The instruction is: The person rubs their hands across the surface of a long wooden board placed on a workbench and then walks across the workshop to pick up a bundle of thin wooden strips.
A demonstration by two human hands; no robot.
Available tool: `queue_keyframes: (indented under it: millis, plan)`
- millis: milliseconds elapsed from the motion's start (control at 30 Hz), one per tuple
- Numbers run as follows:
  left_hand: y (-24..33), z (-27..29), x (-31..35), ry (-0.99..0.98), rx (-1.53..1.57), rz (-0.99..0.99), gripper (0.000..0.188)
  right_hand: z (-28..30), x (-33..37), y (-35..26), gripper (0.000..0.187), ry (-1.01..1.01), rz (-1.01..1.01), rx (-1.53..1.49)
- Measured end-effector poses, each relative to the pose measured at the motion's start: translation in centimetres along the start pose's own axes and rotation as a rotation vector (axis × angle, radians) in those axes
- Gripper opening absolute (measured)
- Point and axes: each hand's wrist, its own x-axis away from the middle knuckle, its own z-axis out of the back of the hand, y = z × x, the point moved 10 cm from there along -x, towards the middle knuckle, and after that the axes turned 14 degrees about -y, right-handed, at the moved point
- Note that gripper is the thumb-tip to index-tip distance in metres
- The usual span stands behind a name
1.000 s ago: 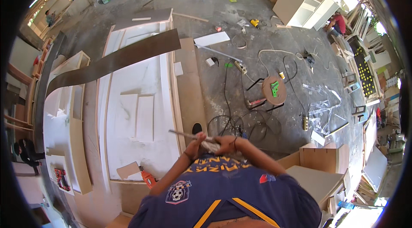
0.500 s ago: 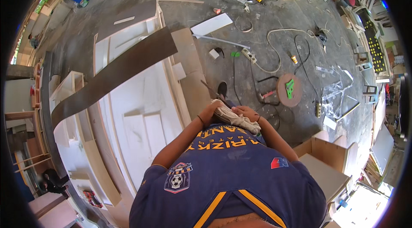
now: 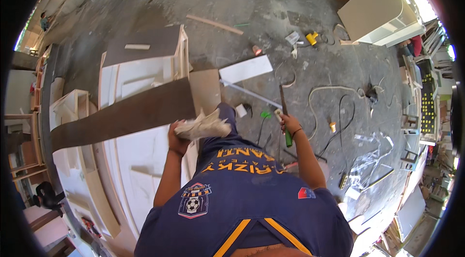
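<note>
My left hand (image 3: 176,133) is closed round a bunched cream cloth (image 3: 203,127), held over the near edge of the white cabinet work. Out to the right, over the floor, my right hand (image 3: 290,124) grips a file (image 3: 284,99) by its green handle; its long dark blade points away from me. Near the cloth, a dark brown sheet strip (image 3: 131,104) lies across the white cabinet (image 3: 126,150), its right end resting by a tan board (image 3: 205,87).
A white panel (image 3: 246,68) lies on the concrete floor ahead. Cables, a pale hose (image 3: 312,107), a yellow power tool (image 3: 311,38) and clear plastic sheeting (image 3: 365,153) are scattered to the right. A pale cabinet (image 3: 382,10) stands at far right. One person sits at far left.
My hands have parted. The left has gone leftward with the cloth, while the right has drawn the file out of it and moved right. My view has shifted too.
</note>
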Motion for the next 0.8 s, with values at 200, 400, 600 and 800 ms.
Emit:
queue_keyframes:
  millis: [200, 400, 600, 800]
  plan:
    - [5.1, -3.8, -15.1, 0.067, -0.004, -0.084, 0.048, 8.0, -11.1, -4.6, 0.029, 0.133, -0.024, 1.002]
    - [12.3, -19.3, -31.9, -0.37, 0.047, -0.016, 0.067, 11.1, -15.9, 2.4, 0.027, -0.219, -0.484, 1.073]
    - [17.8, -26.9, -46.4, -0.481, 0.103, 0.009, 0.074, 12.3, -26.1, -9.4, 0.021, -0.106, -0.491, 0.764]
    - [19.2, -34.3, -60.4, -0.741, 0.327, 0.088, 0.064, 13.9, -43.1, -24.5, 0.018, -0.242, -0.474, 0.956]
